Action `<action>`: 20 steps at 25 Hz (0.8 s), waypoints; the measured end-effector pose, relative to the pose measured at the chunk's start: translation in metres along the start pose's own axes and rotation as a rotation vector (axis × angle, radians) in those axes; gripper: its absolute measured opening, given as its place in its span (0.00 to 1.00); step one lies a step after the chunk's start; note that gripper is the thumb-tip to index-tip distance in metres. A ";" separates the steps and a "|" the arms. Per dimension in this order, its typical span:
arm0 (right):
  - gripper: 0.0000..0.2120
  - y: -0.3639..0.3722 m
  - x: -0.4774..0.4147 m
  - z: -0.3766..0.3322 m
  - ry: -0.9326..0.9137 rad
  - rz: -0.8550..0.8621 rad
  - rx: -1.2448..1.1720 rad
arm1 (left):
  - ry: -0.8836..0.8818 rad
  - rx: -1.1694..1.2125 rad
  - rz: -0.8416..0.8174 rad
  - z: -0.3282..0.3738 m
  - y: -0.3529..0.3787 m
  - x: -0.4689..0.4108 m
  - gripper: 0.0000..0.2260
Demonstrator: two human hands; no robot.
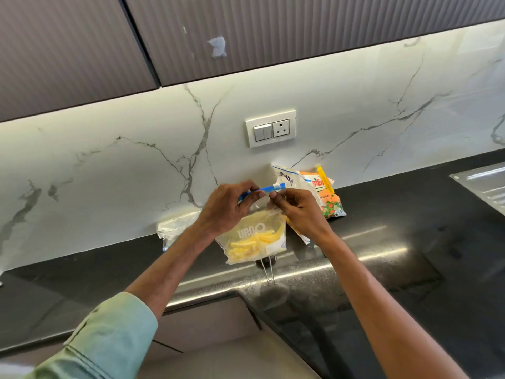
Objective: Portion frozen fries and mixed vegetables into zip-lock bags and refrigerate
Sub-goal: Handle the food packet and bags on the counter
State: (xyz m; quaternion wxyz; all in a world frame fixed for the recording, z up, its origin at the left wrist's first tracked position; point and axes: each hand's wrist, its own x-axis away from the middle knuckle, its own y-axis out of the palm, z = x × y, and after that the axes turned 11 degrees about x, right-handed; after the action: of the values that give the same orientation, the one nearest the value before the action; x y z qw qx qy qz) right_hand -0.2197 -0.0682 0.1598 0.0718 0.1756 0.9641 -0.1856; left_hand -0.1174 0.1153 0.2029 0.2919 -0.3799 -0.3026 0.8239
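Left hand (229, 206) and right hand (300, 214) pinch the zip-lock bag (273, 222) at its blue seal (269, 189) (fries (246, 246) hang low, probably easing zipping). The vegetable packet (329, 198) lies at two o'clock.

Source: light from beneath the cabinets (246, 36), backsplash (109, 165) brightly washed.
Glare: long white streaks on the dark glossy table (437, 269).
Distortion: wide-angle bowing toward the edges.
Sharpness: mildly soft overall.
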 end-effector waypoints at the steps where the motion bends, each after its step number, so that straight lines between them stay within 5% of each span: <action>1: 0.13 0.010 -0.005 0.001 0.000 -0.018 0.002 | -0.024 -0.013 -0.022 -0.008 -0.007 0.003 0.15; 9: 0.12 0.095 -0.047 0.000 -0.159 -0.011 0.376 | -0.209 -0.286 0.099 -0.078 -0.029 0.043 0.15; 20: 0.16 0.172 -0.076 0.028 0.070 -0.193 0.329 | -0.293 -0.540 0.024 -0.157 -0.037 0.063 0.16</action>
State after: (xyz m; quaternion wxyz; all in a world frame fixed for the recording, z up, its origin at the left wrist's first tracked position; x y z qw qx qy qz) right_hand -0.0844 0.0473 0.0923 -0.0095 0.0981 0.9351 -0.3405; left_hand -0.0164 0.2277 0.1185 0.1238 -0.3245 -0.5448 0.7632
